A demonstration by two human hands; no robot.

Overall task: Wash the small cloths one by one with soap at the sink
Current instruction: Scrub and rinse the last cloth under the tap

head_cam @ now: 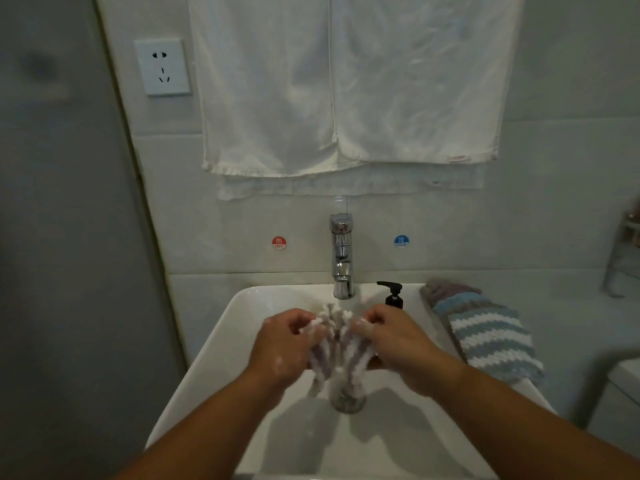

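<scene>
Pale tiled wall fills the upper frame, two white hanging towels at top centre. Over the white ceramic sink below, left hand and right hand clench one soapy purple-striped cloth at mid-frame. Red sticker reads "HOT", blue sticker "COLD".

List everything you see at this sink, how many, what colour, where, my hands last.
cloth: one, purple and white, soapy, over the sink between both hands.
stacked cloths: several, blue-white striped and purplish, right of the sink.
soap bottle: one, black, right of the tap.
tap: one, chrome, back of sink.
sink: one, white.
drain: one, metal, under the cloth.
towels: at least two, white, wall above tap.
socket: one, white, upper left wall.
hot sticker: one, red, left of tap.
cold sticker: one, blue, right of tap.
left hand: grips the cloth.
right hand: grips the cloth.
</scene>
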